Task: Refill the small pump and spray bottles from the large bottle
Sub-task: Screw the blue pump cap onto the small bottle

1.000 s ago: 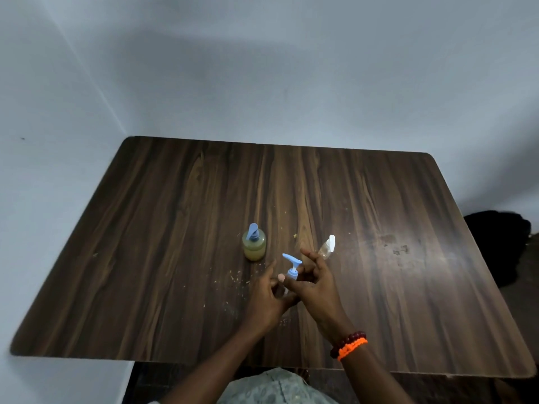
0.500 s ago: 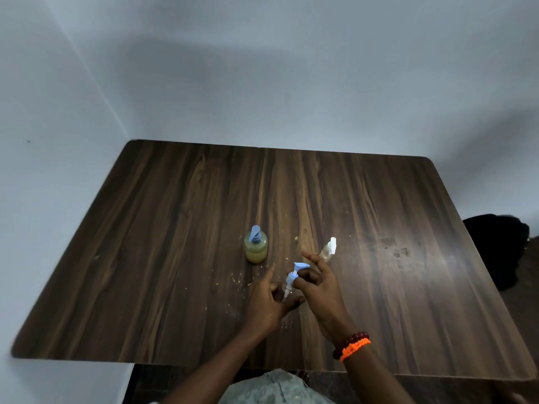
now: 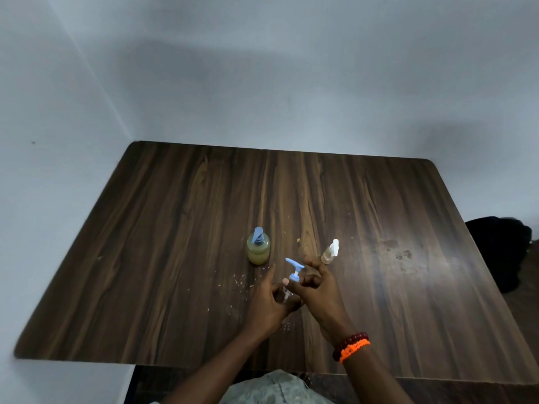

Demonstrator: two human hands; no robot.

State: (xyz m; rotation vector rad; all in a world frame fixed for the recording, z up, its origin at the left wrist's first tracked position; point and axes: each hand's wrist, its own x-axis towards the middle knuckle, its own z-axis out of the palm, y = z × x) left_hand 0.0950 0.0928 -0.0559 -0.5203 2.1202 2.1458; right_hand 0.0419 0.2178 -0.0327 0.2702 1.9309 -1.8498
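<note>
Near the front middle of the wooden table (image 3: 180,234), the person works on the small pump bottle (image 3: 287,297). The left hand (image 3: 268,304) curls its fingers round the clear body, most of which is hidden in the grip. The right hand (image 3: 316,290) has its fingers bent in at the blue pump head (image 3: 294,269), about the collar below the spout; it looks like a pinch there, though I cannot see exactly where the fingertips touch.

That little bottle looks light and thin-walled, clear plastic, so I would expect it to give if squeezed hard. The body is the sensible place to steady it, low down. The collar is the place to turn, not the long spout, which sticks up and to the left and would likely flex or snap off under a twist. If any liquid has run down, the smooth sides could be slippery.

Further back and to the left stands the large bottle (image 3: 258,249), upright, with a blue pump top and yellowish liquid inside. It seems the heavier of the three and should want a full hand round its middle. To the right, just beyond the right hand, the spray bottle (image 3: 330,252) stands with a white top, small and easy to knock over.

Pale crumbs (image 3: 240,279) lie scattered on the table near the hands.
</note>
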